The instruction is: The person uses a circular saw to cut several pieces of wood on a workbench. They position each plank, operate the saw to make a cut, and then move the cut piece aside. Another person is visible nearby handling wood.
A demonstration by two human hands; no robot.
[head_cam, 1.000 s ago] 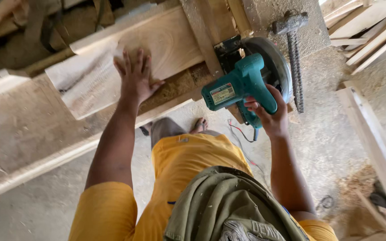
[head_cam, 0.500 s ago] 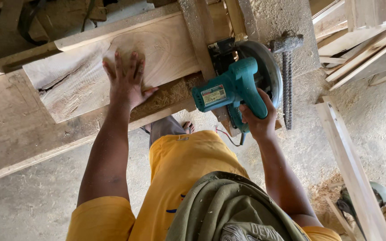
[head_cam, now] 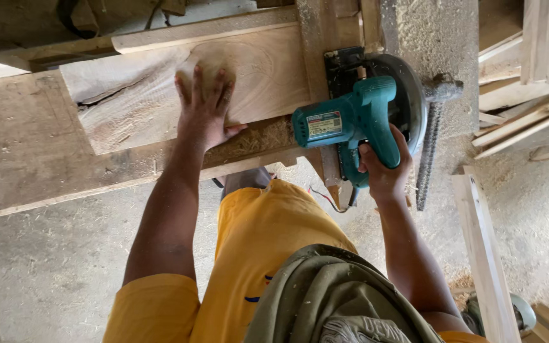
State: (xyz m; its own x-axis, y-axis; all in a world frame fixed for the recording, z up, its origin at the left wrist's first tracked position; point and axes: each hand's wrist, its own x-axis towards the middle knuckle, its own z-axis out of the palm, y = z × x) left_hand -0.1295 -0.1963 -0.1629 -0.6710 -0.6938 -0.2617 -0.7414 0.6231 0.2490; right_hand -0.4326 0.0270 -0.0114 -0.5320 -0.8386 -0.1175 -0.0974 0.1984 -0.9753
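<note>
The left hand (head_cam: 206,105) lies flat on the plank (head_cam: 160,89), fingers spread wide and palm pressed down on the pale, grainy face. The plank rests across a broad workbench (head_cam: 27,152), with a narrow batten (head_cam: 198,28) running along its far edge. Sawdust (head_cam: 258,136) gathers in a little heap just beside the thumb, at the plank's near edge.

Over on the other side, the right hand (head_cam: 384,168) is wrapped tight around the handle of the teal saw (head_cam: 357,117), fingers curled fully about the grip. The saw sits at the plank's right end, its motor housing pointing left toward the flat hand, its round blade guard (head_cam: 408,95) on the far side. Whether the blade touches the wood cannot be told; the body hides it. A thin cord (head_cam: 325,198) dangles below the saw.

A ribbed steel rod (head_cam: 428,155) hangs down just right of the saw. Loose boards (head_cam: 522,121) are stacked to the right, and one long board (head_cam: 484,254) lies on the dusty floor (head_cam: 46,273) near the right forearm.
</note>
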